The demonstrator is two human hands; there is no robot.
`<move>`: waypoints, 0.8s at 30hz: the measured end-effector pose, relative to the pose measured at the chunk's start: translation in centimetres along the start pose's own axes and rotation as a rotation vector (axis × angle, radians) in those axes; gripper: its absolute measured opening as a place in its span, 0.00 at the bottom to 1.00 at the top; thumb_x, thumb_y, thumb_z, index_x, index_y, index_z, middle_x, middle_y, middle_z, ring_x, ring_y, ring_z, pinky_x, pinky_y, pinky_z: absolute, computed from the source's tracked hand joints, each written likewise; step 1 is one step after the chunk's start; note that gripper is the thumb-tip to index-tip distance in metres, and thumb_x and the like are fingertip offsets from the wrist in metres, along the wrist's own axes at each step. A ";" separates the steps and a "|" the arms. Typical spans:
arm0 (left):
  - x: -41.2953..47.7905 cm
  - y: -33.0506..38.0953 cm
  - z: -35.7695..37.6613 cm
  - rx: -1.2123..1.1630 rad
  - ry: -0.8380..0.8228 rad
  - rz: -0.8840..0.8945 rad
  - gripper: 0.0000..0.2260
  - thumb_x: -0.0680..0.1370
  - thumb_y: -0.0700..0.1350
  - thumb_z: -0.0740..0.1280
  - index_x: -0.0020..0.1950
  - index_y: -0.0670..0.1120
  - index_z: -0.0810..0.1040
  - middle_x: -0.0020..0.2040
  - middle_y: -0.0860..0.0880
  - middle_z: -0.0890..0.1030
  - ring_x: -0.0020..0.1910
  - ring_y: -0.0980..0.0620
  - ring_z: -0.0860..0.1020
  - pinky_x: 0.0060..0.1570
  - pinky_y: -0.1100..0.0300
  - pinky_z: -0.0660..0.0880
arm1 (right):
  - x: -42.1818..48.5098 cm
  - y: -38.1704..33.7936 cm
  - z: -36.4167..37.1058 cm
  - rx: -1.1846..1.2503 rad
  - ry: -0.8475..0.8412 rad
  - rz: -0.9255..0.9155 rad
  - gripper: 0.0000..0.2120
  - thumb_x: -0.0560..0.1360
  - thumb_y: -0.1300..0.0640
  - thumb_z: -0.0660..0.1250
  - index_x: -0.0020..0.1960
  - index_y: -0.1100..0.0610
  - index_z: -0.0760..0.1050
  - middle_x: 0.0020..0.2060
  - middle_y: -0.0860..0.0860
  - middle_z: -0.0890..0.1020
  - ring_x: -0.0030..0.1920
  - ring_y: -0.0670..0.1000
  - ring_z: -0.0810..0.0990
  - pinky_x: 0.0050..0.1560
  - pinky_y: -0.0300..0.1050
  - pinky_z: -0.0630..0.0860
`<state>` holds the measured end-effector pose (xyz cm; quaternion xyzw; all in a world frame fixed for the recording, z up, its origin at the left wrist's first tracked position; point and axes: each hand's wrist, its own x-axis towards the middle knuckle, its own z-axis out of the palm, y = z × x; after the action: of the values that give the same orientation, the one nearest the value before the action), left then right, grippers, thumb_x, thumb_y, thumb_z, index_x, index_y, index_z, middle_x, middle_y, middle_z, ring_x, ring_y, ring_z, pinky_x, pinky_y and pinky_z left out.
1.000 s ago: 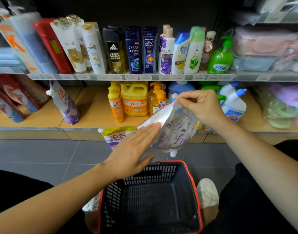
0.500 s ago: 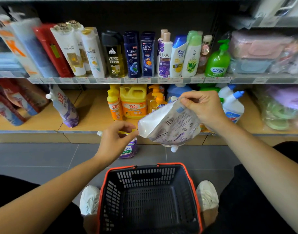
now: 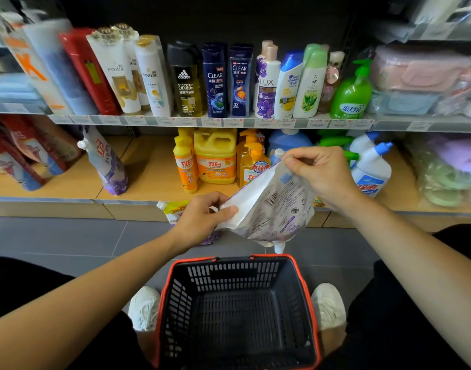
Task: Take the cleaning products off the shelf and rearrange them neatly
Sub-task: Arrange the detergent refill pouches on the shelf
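Note:
A white and purple refill pouch (image 3: 274,206) hangs upside down above the basket, its spout pointing down. My right hand (image 3: 320,174) pinches its upper edge. My left hand (image 3: 202,217) grips its lower left corner with thumb on top. A second pouch (image 3: 173,209) with a yellow top lies behind my left hand at the lower shelf's front edge, mostly hidden. A third purple pouch (image 3: 106,164) leans on the wooden lower shelf (image 3: 154,177) to the left. Yellow and orange detergent bottles (image 3: 215,158) stand at the shelf's middle.
A black basket with a red rim (image 3: 306,289) stands on the grey floor between my white shoes, nothing in it. Shampoo bottles (image 3: 215,81) line the upper shelf. White spray bottles (image 3: 370,166) stand at the right, red packs (image 3: 20,156) at the left.
My left hand went from resting flat on the pouch, dipped toward the pouch behind, and now grips the held pouch's lower left corner. The right hand kept its pinch.

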<state>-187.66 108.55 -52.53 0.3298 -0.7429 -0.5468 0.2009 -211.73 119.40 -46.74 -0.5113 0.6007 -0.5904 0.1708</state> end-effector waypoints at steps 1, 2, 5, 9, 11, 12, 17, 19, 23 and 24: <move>-0.1 0.0 0.0 0.017 0.007 0.017 0.04 0.80 0.45 0.71 0.51 0.45 0.82 0.44 0.43 0.81 0.36 0.47 0.74 0.39 0.51 0.70 | 0.1 0.2 0.0 -0.004 0.021 0.011 0.21 0.75 0.65 0.72 0.42 0.37 0.85 0.42 0.40 0.87 0.45 0.42 0.85 0.50 0.39 0.80; -0.1 0.1 -0.1 0.024 0.006 0.033 0.05 0.81 0.45 0.70 0.52 0.44 0.82 0.44 0.41 0.81 0.37 0.47 0.74 0.40 0.50 0.70 | 0.2 0.4 -0.1 -0.008 0.041 0.025 0.20 0.75 0.65 0.73 0.41 0.37 0.85 0.41 0.40 0.87 0.45 0.43 0.85 0.51 0.41 0.81; -0.4 0.5 -0.5 -0.011 -0.017 0.085 0.08 0.83 0.40 0.66 0.60 0.44 0.82 0.49 0.44 0.83 0.42 0.50 0.78 0.45 0.52 0.75 | 0.5 0.8 -0.1 -0.013 0.107 0.069 0.17 0.75 0.64 0.73 0.41 0.42 0.85 0.40 0.42 0.87 0.45 0.45 0.84 0.52 0.46 0.81; -0.6 0.8 -1.2 -0.205 -0.011 0.061 0.16 0.82 0.36 0.63 0.66 0.50 0.79 0.59 0.51 0.84 0.53 0.52 0.81 0.49 0.58 0.81 | 1.3 0.5 -0.3 0.031 0.191 0.123 0.11 0.76 0.64 0.72 0.43 0.48 0.84 0.39 0.43 0.86 0.43 0.45 0.83 0.48 0.43 0.79; -0.6 0.7 -1.3 -0.214 -0.001 0.074 0.16 0.80 0.35 0.66 0.63 0.53 0.79 0.56 0.55 0.86 0.55 0.56 0.82 0.53 0.58 0.81 | 1.8 0.3 -0.4 0.063 0.231 0.154 0.10 0.77 0.65 0.71 0.45 0.51 0.84 0.39 0.45 0.87 0.43 0.45 0.83 0.49 0.44 0.80; -0.6 0.7 -1.3 -0.170 0.016 0.091 0.16 0.79 0.35 0.69 0.62 0.52 0.80 0.54 0.55 0.86 0.54 0.57 0.82 0.52 0.60 0.81 | 2.0 0.2 -0.4 0.084 0.245 0.176 0.09 0.77 0.65 0.71 0.46 0.52 0.84 0.40 0.47 0.87 0.44 0.47 0.84 0.49 0.45 0.81; 0.8 1.3 -1.2 0.017 0.149 0.186 0.02 0.77 0.40 0.73 0.46 0.42 0.84 0.42 0.43 0.85 0.40 0.52 0.81 0.42 0.53 0.79 | 2.5 0.6 -0.6 0.097 0.278 0.236 0.07 0.78 0.64 0.70 0.49 0.54 0.84 0.43 0.52 0.86 0.45 0.48 0.84 0.49 0.43 0.82; 1.4 1.9 -1.3 0.053 0.138 0.204 0.04 0.78 0.42 0.73 0.44 0.42 0.83 0.42 0.39 0.84 0.42 0.41 0.81 0.46 0.43 0.80 | 2.7 1.4 -1.1 0.064 0.293 0.249 0.08 0.78 0.65 0.69 0.47 0.53 0.84 0.42 0.50 0.86 0.42 0.47 0.83 0.44 0.41 0.80; 2.5 3.7 -1.2 0.092 0.102 0.286 0.07 0.79 0.42 0.72 0.44 0.39 0.81 0.40 0.37 0.83 0.42 0.37 0.81 0.45 0.41 0.81 | 3.1 4.0 -1.7 -0.058 0.283 0.333 0.06 0.78 0.64 0.70 0.51 0.56 0.84 0.46 0.56 0.85 0.42 0.48 0.81 0.47 0.43 0.79; 2.7 4.0 -1.3 0.102 0.097 0.294 0.07 0.79 0.42 0.72 0.43 0.39 0.80 0.40 0.38 0.83 0.42 0.37 0.81 0.45 0.41 0.81 | 3.1 4.7 -1.7 -0.095 0.245 0.377 0.06 0.78 0.63 0.70 0.53 0.57 0.84 0.47 0.57 0.85 0.42 0.49 0.80 0.48 0.46 0.79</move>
<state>-189.83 106.49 -48.47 0.2535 -0.7993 -0.4565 0.2975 -216.33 116.77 -49.23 -0.3220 0.7288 -0.5769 0.1797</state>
